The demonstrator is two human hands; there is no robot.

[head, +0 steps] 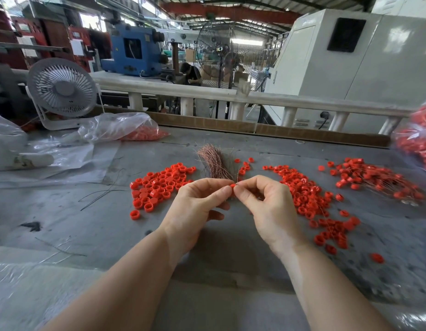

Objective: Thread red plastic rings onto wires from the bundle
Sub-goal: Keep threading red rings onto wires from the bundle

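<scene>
While no writing is legible, left hand and right hand together pinch one red ring.

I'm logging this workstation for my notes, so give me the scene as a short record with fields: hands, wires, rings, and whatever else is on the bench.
left hand: left hand pinches a red ring at its fingertips
right hand: right hand fingertips meet the ring, seemingly feeding a thin wire; the wire is too fine to confirm
wire bundle: copper-coloured wire bundle lies on the table just beyond the hands
loose rings: left pile; right pile
threaded rings: wired heap at far right
bags: clear bag of rings at back left
other: desk fan at back left
</scene>
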